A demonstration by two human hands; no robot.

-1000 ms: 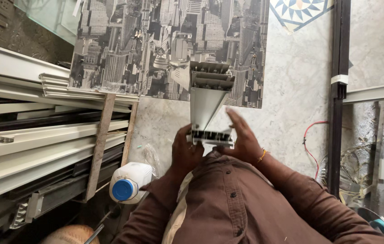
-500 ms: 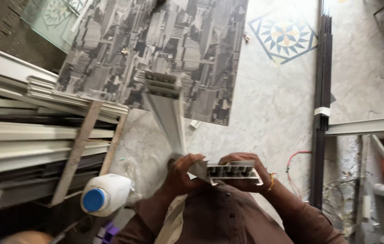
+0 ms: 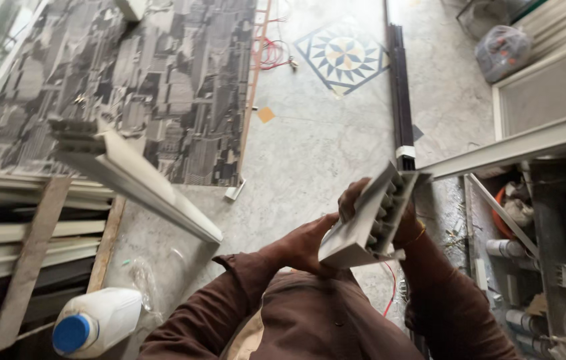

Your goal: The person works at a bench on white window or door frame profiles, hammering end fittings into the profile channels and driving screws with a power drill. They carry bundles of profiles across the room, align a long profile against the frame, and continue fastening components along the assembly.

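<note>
Kid: White hollow bar piece (image 3: 368, 223), who has it?

Helper: Both hands do. It sits in the lower middle of the picture. The left hand (image 3: 306, 245) grips it from below, near the low end. The right hand (image 3: 379, 203) is wrapped round it higher up, with its fingers (image 3: 356, 193) curled over the top edge. The open end shows little square holes.

Kid: What is near it?

Helper: A long white bar (image 3: 133, 180) slants from the upper left down toward the left sleeve. I cannot tell what holds it up.

Kid: And farther out?

Helper: A white jug with a blue cap (image 3: 95, 321) lies in the lower left. A grey picture board (image 3: 136, 87) lies on the stone floor (image 3: 323, 153) at the upper left. Dark thin bars (image 3: 399, 100) lie in the upper middle.
</note>
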